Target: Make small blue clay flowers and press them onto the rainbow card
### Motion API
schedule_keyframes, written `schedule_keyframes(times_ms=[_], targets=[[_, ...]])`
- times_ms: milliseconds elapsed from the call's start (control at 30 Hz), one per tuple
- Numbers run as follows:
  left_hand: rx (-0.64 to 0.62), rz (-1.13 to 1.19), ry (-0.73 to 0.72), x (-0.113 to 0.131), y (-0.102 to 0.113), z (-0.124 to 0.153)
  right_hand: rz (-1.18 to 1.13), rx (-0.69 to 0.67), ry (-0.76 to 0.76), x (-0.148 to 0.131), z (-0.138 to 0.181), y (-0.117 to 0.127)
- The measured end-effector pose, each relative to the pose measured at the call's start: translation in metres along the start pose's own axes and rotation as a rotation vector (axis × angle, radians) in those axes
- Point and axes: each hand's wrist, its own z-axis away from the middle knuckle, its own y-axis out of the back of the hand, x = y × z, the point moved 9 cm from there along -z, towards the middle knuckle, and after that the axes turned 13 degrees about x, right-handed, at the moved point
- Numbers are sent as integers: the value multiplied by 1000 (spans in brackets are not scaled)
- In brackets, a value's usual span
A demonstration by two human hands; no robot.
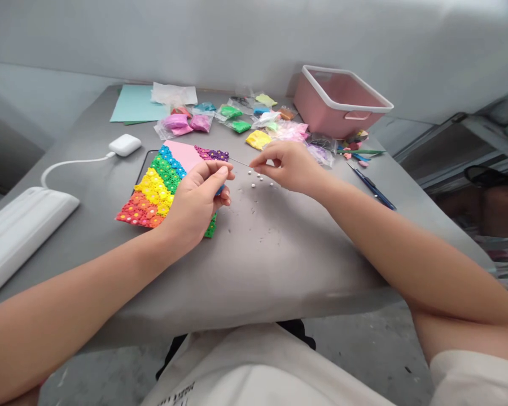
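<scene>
My left hand [197,200] is closed, pinching one end of a thin needle-like tool [239,162], with something blue tucked under the fingers. It rests over a rainbow craft piece [156,189] covered in rows of small clay flowers. My right hand [285,164] is also closed, its fingertips pinched at the other end of the thin tool. Several tiny white beads [258,178] lie on the grey table [271,248] just below the two hands.
Bags of coloured clay [232,118] are spread across the back, beside a pink tub [338,101]. Blue scissors [372,187] lie to the right. At the left are a white earbud case [125,144], its cable, and a white device [19,231]. Teal paper [135,104] lies far left.
</scene>
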Motion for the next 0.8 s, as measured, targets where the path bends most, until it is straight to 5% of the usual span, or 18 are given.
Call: schedule_keyframes(times_ms=[333, 633, 800], targets=[[-27, -59, 0, 1, 0, 2, 104, -91, -32, 13, -15, -28], [12, 10, 116, -4, 0, 5, -376, 97, 14, -57, 6, 17], [-130, -33, 34, -1, -8, 9, -274, 239, 198, -89, 33, 38]])
